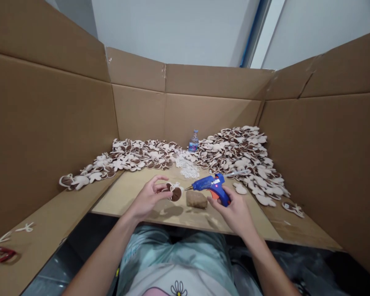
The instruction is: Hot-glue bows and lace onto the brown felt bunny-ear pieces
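A blue, orange-triggered glue gun [207,183], tilted nozzle-down, points at a nearby brown-and-white piece [175,194], held raised.

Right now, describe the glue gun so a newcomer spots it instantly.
Inside the cardboard walls, look to the pale board. Above it, the right hand grips the glue gun, nozzle toward the left hand. Its blue body and orange trigger set it apart from the brown and white pieces heaped behind.
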A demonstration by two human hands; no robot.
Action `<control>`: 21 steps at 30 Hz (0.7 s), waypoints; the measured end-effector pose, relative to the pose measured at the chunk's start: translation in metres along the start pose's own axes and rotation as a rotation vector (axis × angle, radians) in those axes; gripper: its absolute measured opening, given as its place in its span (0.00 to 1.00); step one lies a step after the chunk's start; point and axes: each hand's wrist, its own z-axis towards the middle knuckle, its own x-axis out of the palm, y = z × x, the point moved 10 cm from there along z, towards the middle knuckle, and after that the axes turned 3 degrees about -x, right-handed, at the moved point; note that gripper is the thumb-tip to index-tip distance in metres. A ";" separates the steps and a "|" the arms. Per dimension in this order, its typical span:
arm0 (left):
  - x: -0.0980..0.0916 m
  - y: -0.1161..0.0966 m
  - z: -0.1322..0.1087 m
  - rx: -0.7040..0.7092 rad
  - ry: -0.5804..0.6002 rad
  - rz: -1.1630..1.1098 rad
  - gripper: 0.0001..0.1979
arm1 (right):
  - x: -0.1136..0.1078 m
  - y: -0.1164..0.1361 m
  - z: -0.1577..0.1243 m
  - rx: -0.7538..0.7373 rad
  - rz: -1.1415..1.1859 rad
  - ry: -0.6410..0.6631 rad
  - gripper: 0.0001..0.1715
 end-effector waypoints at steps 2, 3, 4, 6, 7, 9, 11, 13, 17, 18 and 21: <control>0.001 0.000 0.000 0.021 -0.003 -0.041 0.17 | -0.001 0.006 -0.003 -0.027 -0.026 -0.013 0.16; 0.002 -0.002 -0.001 0.037 -0.005 -0.036 0.16 | -0.002 0.009 -0.004 -0.041 -0.041 -0.022 0.16; 0.003 -0.004 -0.001 0.054 -0.010 -0.012 0.15 | -0.003 0.011 -0.005 -0.056 -0.057 -0.032 0.17; 0.005 -0.010 -0.004 0.084 -0.026 0.063 0.17 | -0.004 0.017 -0.007 -0.095 -0.088 -0.049 0.17; 0.006 -0.013 -0.006 0.094 -0.037 0.094 0.18 | -0.004 0.019 -0.007 -0.116 -0.097 -0.057 0.17; 0.008 -0.017 -0.010 0.100 -0.055 0.115 0.20 | -0.003 0.022 -0.009 -0.142 -0.100 -0.069 0.16; 0.011 -0.018 -0.012 0.093 -0.050 0.090 0.20 | -0.004 0.022 -0.010 -0.148 -0.088 -0.084 0.16; 0.013 -0.019 -0.013 0.091 -0.037 0.077 0.19 | -0.006 0.022 -0.011 -0.160 -0.068 -0.096 0.16; 0.015 -0.021 -0.014 0.110 -0.010 0.070 0.17 | -0.009 0.027 -0.012 -0.200 -0.052 -0.118 0.15; 0.016 -0.022 -0.015 0.110 0.000 0.065 0.16 | -0.009 0.028 -0.013 -0.207 -0.051 -0.121 0.15; 0.019 -0.022 -0.016 0.096 0.030 0.052 0.15 | -0.010 0.032 -0.013 -0.231 -0.034 -0.123 0.13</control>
